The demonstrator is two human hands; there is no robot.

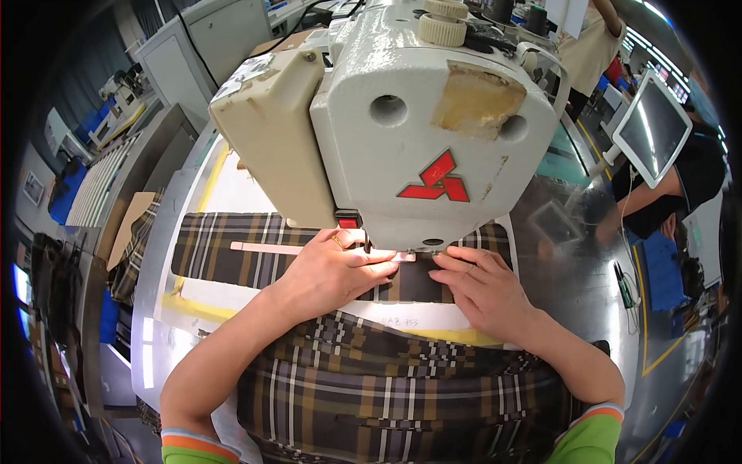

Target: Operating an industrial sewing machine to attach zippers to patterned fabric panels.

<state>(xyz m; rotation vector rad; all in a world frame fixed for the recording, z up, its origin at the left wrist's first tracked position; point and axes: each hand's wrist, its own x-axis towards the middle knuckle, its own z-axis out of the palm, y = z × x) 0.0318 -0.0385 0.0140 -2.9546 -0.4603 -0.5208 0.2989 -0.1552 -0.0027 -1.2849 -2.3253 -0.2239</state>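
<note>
A cream industrial sewing machine (402, 116) fills the upper middle of the head view. Under its head lies dark plaid fabric (224, 247) with brown and white stripes, and a narrow pale strip (263, 247) rests across it. My left hand (332, 271) lies flat on the fabric and strip just left of the needle area, a ring on one finger. My right hand (483, 290) presses the fabric flat right of the needle, fingers pointing left. More plaid fabric (386, 387) is bunched between my forearms at the front.
The shiny metal table (572, 263) extends to the right, with a yellow-edged white panel (224, 185) under the fabric. A tilted screen (653, 127) stands at the right, with another person behind it. A stack of plaid pieces (135, 247) sits at the left.
</note>
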